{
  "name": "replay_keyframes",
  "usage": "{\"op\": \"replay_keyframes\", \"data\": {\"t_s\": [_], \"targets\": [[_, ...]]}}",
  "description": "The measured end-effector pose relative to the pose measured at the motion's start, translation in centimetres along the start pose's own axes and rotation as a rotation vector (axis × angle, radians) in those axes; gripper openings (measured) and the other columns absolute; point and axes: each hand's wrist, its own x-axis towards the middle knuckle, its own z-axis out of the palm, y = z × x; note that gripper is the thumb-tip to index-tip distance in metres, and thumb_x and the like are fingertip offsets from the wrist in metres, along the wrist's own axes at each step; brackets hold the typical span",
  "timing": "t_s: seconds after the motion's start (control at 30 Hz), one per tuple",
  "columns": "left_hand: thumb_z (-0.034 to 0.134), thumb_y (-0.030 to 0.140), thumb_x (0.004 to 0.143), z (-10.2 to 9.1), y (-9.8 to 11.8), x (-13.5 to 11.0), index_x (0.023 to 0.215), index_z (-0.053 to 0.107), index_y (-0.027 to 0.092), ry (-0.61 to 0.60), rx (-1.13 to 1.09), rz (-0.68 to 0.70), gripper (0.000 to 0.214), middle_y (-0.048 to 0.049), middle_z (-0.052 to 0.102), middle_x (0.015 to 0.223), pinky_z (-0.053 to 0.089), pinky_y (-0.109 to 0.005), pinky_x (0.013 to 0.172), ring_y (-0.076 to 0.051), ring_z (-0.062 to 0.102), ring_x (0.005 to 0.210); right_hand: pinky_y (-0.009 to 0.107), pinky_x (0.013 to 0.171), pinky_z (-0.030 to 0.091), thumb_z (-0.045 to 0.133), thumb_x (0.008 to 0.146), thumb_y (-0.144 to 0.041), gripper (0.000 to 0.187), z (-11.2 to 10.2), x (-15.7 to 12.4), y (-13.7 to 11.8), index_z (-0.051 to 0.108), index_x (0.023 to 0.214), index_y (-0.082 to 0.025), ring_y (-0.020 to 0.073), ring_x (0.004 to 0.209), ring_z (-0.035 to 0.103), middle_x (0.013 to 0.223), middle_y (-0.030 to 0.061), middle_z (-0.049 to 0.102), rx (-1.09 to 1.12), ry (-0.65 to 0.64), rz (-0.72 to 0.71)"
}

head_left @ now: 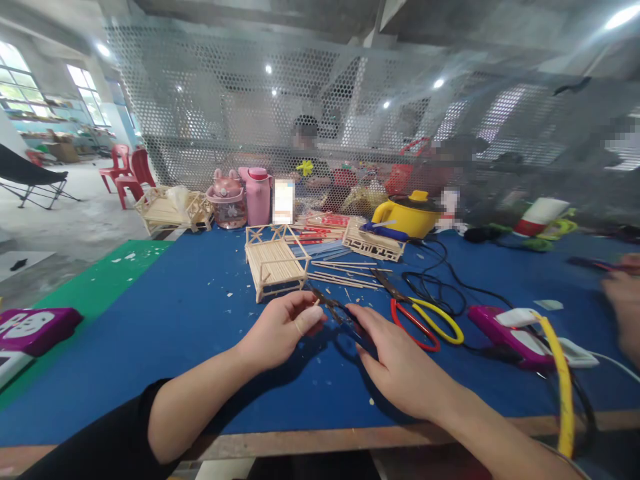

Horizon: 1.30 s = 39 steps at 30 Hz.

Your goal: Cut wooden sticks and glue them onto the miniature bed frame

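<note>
My left hand (287, 327) is closed in a pinch, thumb against fingers. A small pale bit of wooden stick (317, 303) shows at its fingertips, mostly hidden by them. My right hand (395, 353) wraps round the dark handles of a pair of pliers (334, 305), whose jaws point at the left fingertips. Just beyond the left hand stands a little bed-like frame of wooden sticks (276, 261). Loose thin sticks (345, 277) lie to its right. Scissors with one red and one yellow handle (417, 317) rest beside my right hand.
Along the back stand a stick-built model (173, 212), a pink bottle (258, 197), a lit phone (283, 201) and a yellow pot (413, 215). A purple power strip (510, 340) and cables lie right. Another person's hand (625, 300) is at the right edge.
</note>
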Motion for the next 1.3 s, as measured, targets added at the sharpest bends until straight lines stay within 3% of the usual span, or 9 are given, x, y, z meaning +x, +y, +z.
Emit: {"op": "replay_keyframes", "data": {"t_s": [0.33, 0.43, 0.6, 0.67, 0.77, 0.87, 1.0, 1.17, 1.3], "targets": [[0.051, 0.041, 0.084, -0.1, 0.3, -0.3, 0.083, 0.065, 0.015, 0.009, 0.117, 0.093, 0.029, -0.0036, 0.065, 0.074, 0.049, -0.024, 0.065, -0.013, 0.060, 0.067, 0.036, 0.089, 0.045, 0.038, 0.070, -0.002, 0.048, -0.6, 0.4, -2.6, 0.058, 0.109, -0.023, 0.0214, 0.098, 0.058, 0.100, 0.0031, 0.065, 0.443, -0.039, -0.069], [0.054, 0.040, 0.082, -0.5, 0.2, 0.0, 0.078, 0.064, 0.015, 0.018, 0.136, 0.095, 0.027, -0.0031, 0.065, 0.071, 0.049, -0.024, 0.063, -0.013, 0.060, 0.064, 0.028, 0.065, 0.048, 0.040, 0.067, -0.006, 0.035, -0.4, 0.3, -2.7, 0.060, 0.090, -0.022, 0.0154, 0.068, 0.055, 0.072, -0.0009, 0.058, 0.678, -0.177, 0.065], [0.058, 0.038, 0.079, -1.2, -0.5, 0.9, 0.080, 0.065, 0.013, 0.095, 0.097, -0.046, 0.026, -0.0037, 0.064, 0.069, 0.049, -0.025, 0.060, -0.011, 0.059, 0.059, 0.022, 0.043, 0.038, 0.049, 0.057, -0.015, 0.049, -0.8, 0.0, -1.6, 0.053, 0.106, -0.020, 0.0088, 0.048, 0.044, 0.070, -0.0019, 0.049, 1.268, -0.376, 0.255], [0.060, 0.038, 0.077, -1.8, -0.6, 1.2, 0.081, 0.066, 0.013, 0.098, 0.116, -0.089, 0.026, -0.0050, 0.065, 0.069, 0.048, -0.025, 0.058, -0.012, 0.059, 0.058, 0.024, 0.047, 0.041, 0.049, 0.059, -0.016, 0.048, -1.5, 0.4, -0.6, 0.054, 0.107, -0.020, 0.0114, 0.053, 0.049, 0.072, -0.0003, 0.052, 1.139, -0.311, 0.263], [0.062, 0.038, 0.075, -2.6, -0.4, 1.3, 0.090, 0.070, 0.016, 0.143, 0.249, -0.024, 0.028, -0.0061, 0.068, 0.073, 0.046, -0.026, 0.056, -0.013, 0.058, 0.057, 0.032, 0.066, 0.048, 0.046, 0.065, -0.014, 0.047, -2.0, 1.6, 1.0, 0.056, 0.111, -0.020, 0.0197, 0.076, 0.059, 0.084, 0.0042, 0.062, 0.543, -0.194, 0.272], [0.066, 0.036, 0.072, -3.0, 0.0, 1.1, 0.087, 0.073, 0.019, 0.218, 0.442, 0.079, 0.024, -0.0065, 0.071, 0.081, 0.045, -0.026, 0.058, -0.014, 0.059, 0.060, 0.043, 0.091, 0.041, 0.048, 0.072, -0.020, 0.052, -1.0, 2.8, 2.2, 0.049, 0.124, -0.013, 0.0301, 0.109, 0.053, 0.117, 0.0157, 0.058, 0.000, -0.115, 0.317], [0.065, 0.035, 0.072, -3.0, 0.3, 0.9, 0.087, 0.074, 0.020, 0.258, 0.552, 0.135, 0.023, -0.0049, 0.072, 0.079, 0.044, -0.025, 0.058, -0.015, 0.058, 0.061, 0.052, 0.086, 0.040, 0.045, 0.081, -0.049, 0.062, 0.9, 3.8, 2.3, 0.048, 0.126, -0.007, 0.0395, 0.109, 0.052, 0.114, 0.0249, 0.056, -0.367, -0.071, 0.356], [0.051, 0.042, 0.082, -4.3, 0.5, 0.4, 0.094, 0.070, 0.017, 0.224, 0.548, 0.137, 0.033, -0.0025, 0.066, 0.068, 0.043, -0.023, 0.053, -0.011, 0.054, 0.053, 0.059, 0.097, 0.026, 0.048, 0.077, -0.059, 0.069, 0.0, 4.6, 1.4, 0.050, 0.127, -0.012, 0.0406, 0.123, 0.037, 0.134, 0.0206, 0.045, -0.441, 0.064, 0.193], [0.055, 0.042, 0.079, -5.0, 0.4, -0.1, 0.070, 0.068, 0.014, 0.139, 0.593, 0.110, 0.032, -0.0001, 0.060, 0.056, 0.040, -0.021, 0.050, -0.009, 0.050, 0.050, 0.039, 0.086, 0.044, 0.049, 0.084, -0.040, 0.038, -1.8, 5.9, -0.6, 0.060, 0.114, -0.020, 0.0235, 0.095, 0.060, 0.105, 0.0082, 0.066, 0.053, 0.014, 0.018]]}}
